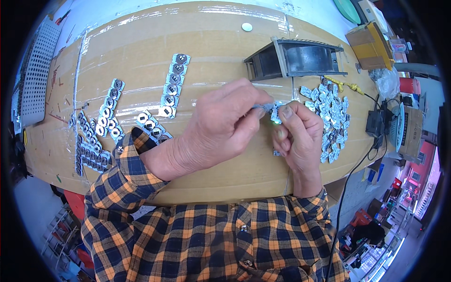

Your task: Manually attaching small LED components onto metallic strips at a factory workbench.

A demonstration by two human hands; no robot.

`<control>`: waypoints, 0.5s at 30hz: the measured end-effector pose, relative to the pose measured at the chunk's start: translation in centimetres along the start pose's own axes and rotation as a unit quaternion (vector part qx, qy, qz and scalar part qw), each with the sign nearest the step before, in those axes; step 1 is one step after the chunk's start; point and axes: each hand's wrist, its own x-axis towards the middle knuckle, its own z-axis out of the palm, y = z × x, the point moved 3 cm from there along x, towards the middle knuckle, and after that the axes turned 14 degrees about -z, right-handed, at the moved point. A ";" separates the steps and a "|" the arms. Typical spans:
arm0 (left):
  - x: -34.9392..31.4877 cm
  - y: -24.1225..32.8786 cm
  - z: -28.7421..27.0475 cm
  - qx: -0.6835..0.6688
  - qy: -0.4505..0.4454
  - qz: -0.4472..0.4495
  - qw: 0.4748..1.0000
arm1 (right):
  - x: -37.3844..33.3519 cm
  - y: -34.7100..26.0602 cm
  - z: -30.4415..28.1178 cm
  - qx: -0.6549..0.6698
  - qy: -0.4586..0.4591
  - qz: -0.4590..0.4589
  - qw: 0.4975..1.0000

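Note:
Above the middle of the table, my two hands meet at a small circuit board (275,114). My right hand (300,134) pinches it between thumb and curled fingers. My left hand (225,122) is closed on a thin blue-grey piece (264,107) touching that board; it looks like a board strip seen edge-on, but its kind is unclear. Left of my hands lie strips of joined circuit boards with round dark parts, among them a long strip (172,84), another strip (110,105) and a bunched group (94,155). A heap of small single boards (331,115) spreads beside my right hand.
A black box fan (305,58) stands beyond my hands. At the right are a yellow-wrapped cable (347,86), a black adapter (375,123) with hanging cords and a cardboard box (371,47). A perforated tray (41,70) leans at the far left; a white disc (246,27) lies far back.

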 end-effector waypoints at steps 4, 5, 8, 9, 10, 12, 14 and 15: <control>-0.1 -0.3 -0.1 -0.007 -0.008 -0.039 0.999 | -0.1 0.3 -0.1 0.012 -0.006 -0.009 1.000; -0.2 -0.3 0.1 -0.003 -0.018 -0.015 1.000 | -0.1 0.3 -0.1 0.011 -0.014 -0.011 1.000; 0.0 -0.4 0.0 0.005 -0.043 0.012 0.999 | -0.2 0.2 -0.3 -0.004 -0.011 -0.010 1.000; 0.1 -0.5 0.0 0.008 -0.058 0.016 0.998 | -0.3 -0.1 -0.2 -0.004 -0.011 -0.010 1.000; 0.1 -0.5 0.0 0.008 -0.059 0.016 0.998 | -0.4 -0.6 -0.3 -0.098 -0.003 -0.027 0.995; 0.1 -0.9 0.1 -0.010 -0.080 -0.068 0.994 | -0.3 -0.9 -0.7 -0.188 0.004 -0.044 0.981; 0.1 -1.3 0.2 -0.035 -0.082 -0.112 0.990 | -0.2 -2.0 -0.7 -0.508 -0.067 -0.322 0.796; 0.1 -1.4 0.3 -0.062 -0.083 -0.156 0.982 | -0.2 -2.2 -0.9 -0.508 -0.068 -0.322 0.796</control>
